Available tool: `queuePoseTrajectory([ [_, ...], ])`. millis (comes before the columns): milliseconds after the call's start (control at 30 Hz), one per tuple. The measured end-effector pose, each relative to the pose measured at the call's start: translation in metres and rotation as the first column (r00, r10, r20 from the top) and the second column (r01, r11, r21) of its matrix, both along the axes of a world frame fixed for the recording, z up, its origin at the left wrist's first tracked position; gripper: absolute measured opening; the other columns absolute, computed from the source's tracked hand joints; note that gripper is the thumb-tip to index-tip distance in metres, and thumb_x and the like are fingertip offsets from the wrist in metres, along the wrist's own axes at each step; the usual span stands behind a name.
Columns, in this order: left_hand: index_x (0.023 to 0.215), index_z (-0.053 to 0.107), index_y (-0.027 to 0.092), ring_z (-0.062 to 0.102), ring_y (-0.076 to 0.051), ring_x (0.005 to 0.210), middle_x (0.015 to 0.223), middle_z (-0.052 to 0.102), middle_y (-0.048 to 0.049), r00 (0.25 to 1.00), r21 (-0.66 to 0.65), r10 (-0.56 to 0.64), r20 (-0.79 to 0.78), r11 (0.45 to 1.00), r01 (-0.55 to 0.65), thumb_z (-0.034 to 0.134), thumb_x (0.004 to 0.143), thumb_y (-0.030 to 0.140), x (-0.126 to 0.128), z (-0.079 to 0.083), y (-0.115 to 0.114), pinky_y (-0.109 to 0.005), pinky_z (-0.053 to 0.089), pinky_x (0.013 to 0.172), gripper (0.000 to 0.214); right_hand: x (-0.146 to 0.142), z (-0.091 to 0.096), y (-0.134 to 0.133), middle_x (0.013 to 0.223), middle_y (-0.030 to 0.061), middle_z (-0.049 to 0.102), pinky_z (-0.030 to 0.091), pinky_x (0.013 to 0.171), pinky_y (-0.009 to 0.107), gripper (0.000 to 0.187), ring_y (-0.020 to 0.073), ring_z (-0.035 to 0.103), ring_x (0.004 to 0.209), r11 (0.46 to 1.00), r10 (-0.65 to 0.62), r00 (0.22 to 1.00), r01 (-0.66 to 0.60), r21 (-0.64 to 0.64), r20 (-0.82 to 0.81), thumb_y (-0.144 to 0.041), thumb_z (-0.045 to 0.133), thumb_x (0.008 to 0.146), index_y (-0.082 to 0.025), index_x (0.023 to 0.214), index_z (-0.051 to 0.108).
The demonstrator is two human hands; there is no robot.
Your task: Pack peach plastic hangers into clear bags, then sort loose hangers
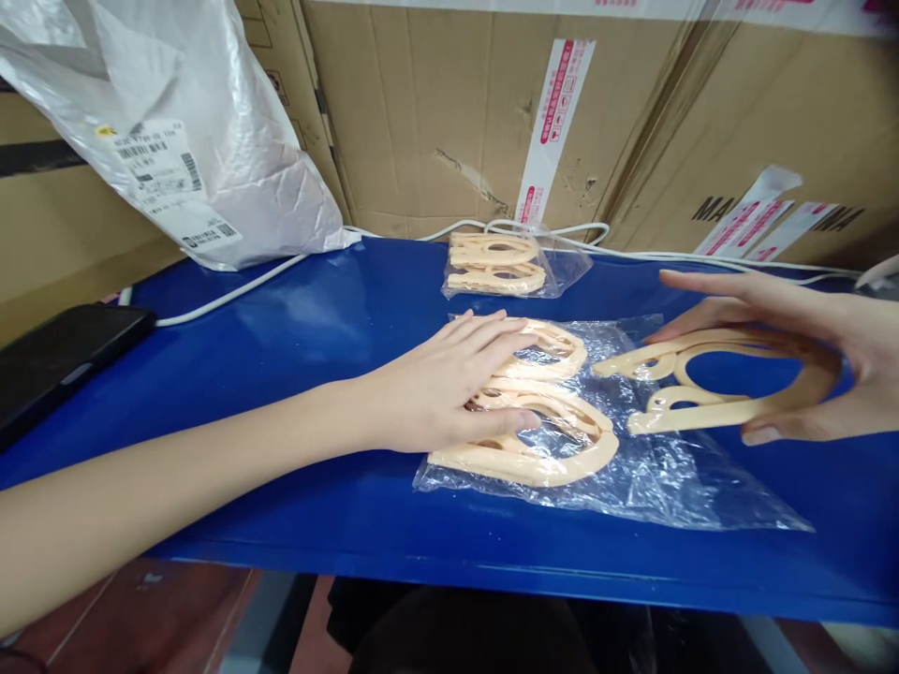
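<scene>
My left hand (449, 384) lies flat, fingers stretched out, on a peach plastic folding hanger (554, 449) that sits inside a clear plastic bag (674, 487) on the blue table (281, 374). My right hand (829, 356) grips a second peach folding hanger (709, 384) by its curved end, thumb below and fingers above, its two arms pointing left at the bag's open side.
A smaller clear bag of packed peach hangers (498, 264) lies near the back. A grey mailing bag with labels (183, 122) leans at back left. A black phone (63, 356) rests at the left edge. White cable (231, 295) and cardboard boxes (456, 112) line the rear.
</scene>
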State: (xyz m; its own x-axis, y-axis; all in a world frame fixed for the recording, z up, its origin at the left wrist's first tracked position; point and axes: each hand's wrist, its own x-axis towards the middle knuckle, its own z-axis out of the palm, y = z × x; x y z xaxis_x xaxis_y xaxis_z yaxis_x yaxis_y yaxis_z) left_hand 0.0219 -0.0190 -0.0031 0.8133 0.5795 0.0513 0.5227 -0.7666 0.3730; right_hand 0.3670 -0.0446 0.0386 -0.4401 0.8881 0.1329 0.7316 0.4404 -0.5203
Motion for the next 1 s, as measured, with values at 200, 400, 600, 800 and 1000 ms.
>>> queuePoseTrajectory([
  [200,0.157,0.027,0.018,0.013,-0.028,0.156,0.166,0.023,-0.0101,1.0,0.01,-0.02,0.023,1.0,0.02,0.038,0.096,0.07,-0.001,0.0,0.0,-0.048,0.007,0.128,0.081,-0.004,0.001,0.006,0.137,0.0053,0.062,0.065,0.056,0.022,0.103,0.034,0.061,0.127,0.992,0.079,0.996,-0.082,-0.091,-0.041,-0.042,0.084,0.067,-0.052,0.154,0.027],
  [400,0.158,0.025,0.018,0.01,-0.027,0.157,0.168,0.02,-0.0095,1.0,-0.005,-0.007,0.001,1.0,0.007,0.036,0.097,0.07,-0.001,0.001,0.0,-0.048,0.006,0.128,0.08,-0.02,-0.006,0.004,0.141,0.0039,0.058,0.065,0.057,0.022,0.097,0.033,0.064,0.123,0.985,0.14,0.99,-0.142,-0.101,-0.028,-0.042,0.08,0.072,-0.049,0.154,0.029],
  [600,0.158,0.025,0.019,0.009,-0.027,0.157,0.168,0.019,-0.01,1.0,-0.007,-0.009,0.004,1.0,0.009,0.033,0.097,0.071,-0.002,-0.001,0.0,-0.05,0.006,0.127,0.081,-0.023,-0.009,0.002,0.135,0.0031,0.059,0.066,0.063,0.025,0.096,0.0296,0.069,0.112,0.995,0.078,0.993,-0.083,0.056,0.087,-0.051,0.078,0.07,-0.048,0.153,0.031],
  [800,0.156,0.029,0.019,0.014,-0.028,0.156,0.166,0.024,-0.0108,0.999,0.018,-0.027,0.02,0.999,0.026,0.036,0.098,0.067,-0.002,-0.001,0.0,-0.05,0.009,0.127,0.075,-0.024,-0.007,-0.001,0.15,-0.0001,0.052,0.065,0.064,0.026,0.072,0.0282,0.07,0.108,0.988,0.132,0.971,-0.145,0.054,0.199,-0.051,0.079,0.071,-0.045,0.137,0.052],
  [1000,0.155,0.032,0.019,0.015,-0.026,0.155,0.165,0.027,-0.0087,1.0,0.042,-0.022,0.008,0.999,0.022,0.037,0.099,0.066,-0.002,-0.002,0.001,-0.049,0.009,0.127,0.073,-0.039,-0.012,-0.004,0.122,-0.0011,0.069,0.065,0.069,0.029,0.089,0.0267,0.072,0.101,0.986,0.13,0.977,-0.145,0.079,0.171,-0.056,0.077,0.072,-0.047,0.15,0.037],
])
